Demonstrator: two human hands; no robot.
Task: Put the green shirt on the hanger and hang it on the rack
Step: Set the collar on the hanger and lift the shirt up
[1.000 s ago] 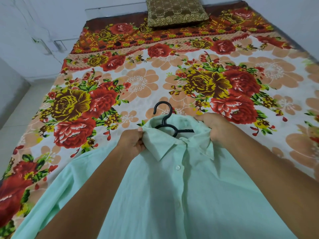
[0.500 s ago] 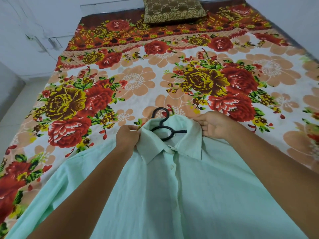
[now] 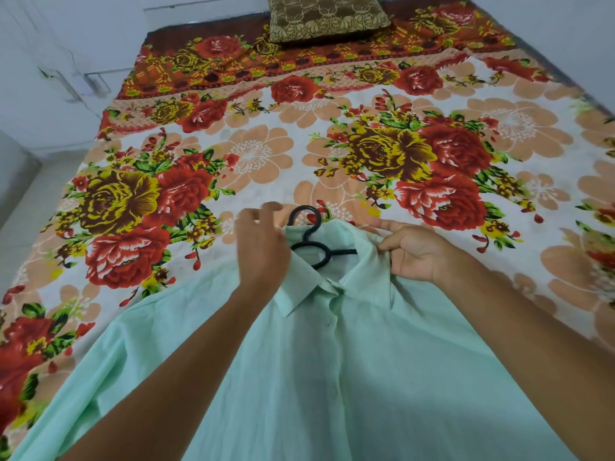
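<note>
Green shirt (image 3: 332,377) lies front-up on the bed (image 3: 266,154), collar at the far end, body spreading toward the near edge, one sleeve running off to the near left. Black hanger (image 3: 311,239) is inside the shirt at the neck; its hook sticks out past the collar toward the far side, and the neck loop and a short stretch of bar show in the collar opening, the rest hidden under fabric. Left hand (image 3: 263,247) is at the left side of the collar, just left of the hook, motion-blurred; fingers (image 3: 269,209) loosely spread and extended toward the far side, gripping nothing that I can see, the heel of the hand over the left collar flap. Whether it touches the cloth cannot be told. Right hand (image 3: 416,251) is at the right side of the collar, thumb and fingers pinching the collar edge, fabric bunched under the grip. Both forearms come in from the near edge over the shirt. Bed is covered with a floral sheet, red and yellow roses on a peach and white ground. Brown patterned pillow (image 3: 326,18) sits at the far end of the bed, well apart from the shirt. White wall on the far left, pale floor at the left edge.
</note>
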